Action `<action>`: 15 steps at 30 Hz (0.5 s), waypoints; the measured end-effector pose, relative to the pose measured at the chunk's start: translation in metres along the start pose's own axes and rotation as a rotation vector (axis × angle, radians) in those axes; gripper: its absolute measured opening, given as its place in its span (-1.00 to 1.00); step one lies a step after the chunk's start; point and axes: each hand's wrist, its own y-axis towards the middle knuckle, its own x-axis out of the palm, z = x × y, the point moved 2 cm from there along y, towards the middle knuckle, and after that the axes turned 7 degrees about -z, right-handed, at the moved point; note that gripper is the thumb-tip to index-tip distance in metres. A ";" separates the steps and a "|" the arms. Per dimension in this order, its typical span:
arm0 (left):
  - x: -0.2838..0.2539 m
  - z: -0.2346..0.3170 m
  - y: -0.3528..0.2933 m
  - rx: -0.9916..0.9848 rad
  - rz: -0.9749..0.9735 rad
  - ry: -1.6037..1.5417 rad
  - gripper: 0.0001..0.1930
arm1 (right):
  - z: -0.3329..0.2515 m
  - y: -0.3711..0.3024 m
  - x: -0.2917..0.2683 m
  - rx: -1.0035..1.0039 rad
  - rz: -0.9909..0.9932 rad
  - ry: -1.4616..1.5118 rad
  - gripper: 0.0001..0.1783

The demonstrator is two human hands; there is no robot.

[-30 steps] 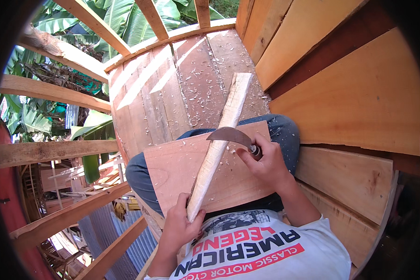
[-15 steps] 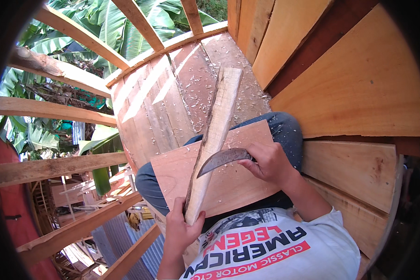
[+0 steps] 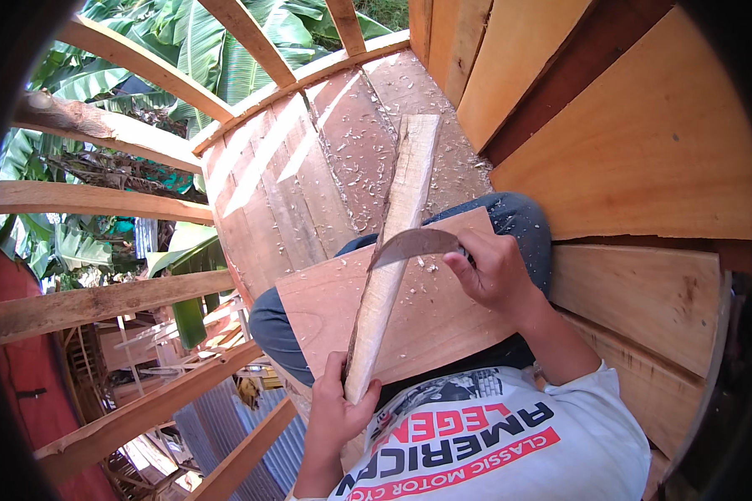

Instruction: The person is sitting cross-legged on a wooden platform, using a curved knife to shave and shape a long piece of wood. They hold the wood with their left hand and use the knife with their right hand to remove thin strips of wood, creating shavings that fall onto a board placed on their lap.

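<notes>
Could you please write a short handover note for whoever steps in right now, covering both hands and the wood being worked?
Left hand: grips the near end of the wooden slat, which runs away from the body across the plywood board on the lap.
Right hand: holds the curved knife, blade lying across the slat near its middle.
Done: wood shavings lie scattered on the plank floor and the board.
Left: how far the shaving has got cannot be judged from this view.

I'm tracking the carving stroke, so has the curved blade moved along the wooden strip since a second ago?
Yes. The curved blade in the right hand has slid down the wooden strip toward the person, farther onto the board on the lap.
</notes>
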 end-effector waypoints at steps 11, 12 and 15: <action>-0.006 0.002 -0.001 -0.019 -0.023 0.005 -0.64 | -0.013 0.002 -0.002 -0.158 -0.100 -0.045 -0.52; -0.006 0.002 -0.001 -0.009 -0.018 0.009 -0.64 | -0.002 0.007 -0.004 -0.071 -0.040 -0.060 -0.53; -0.002 0.006 0.003 0.014 -0.012 0.003 -0.65 | 0.020 0.009 0.000 0.123 0.102 -0.027 -0.52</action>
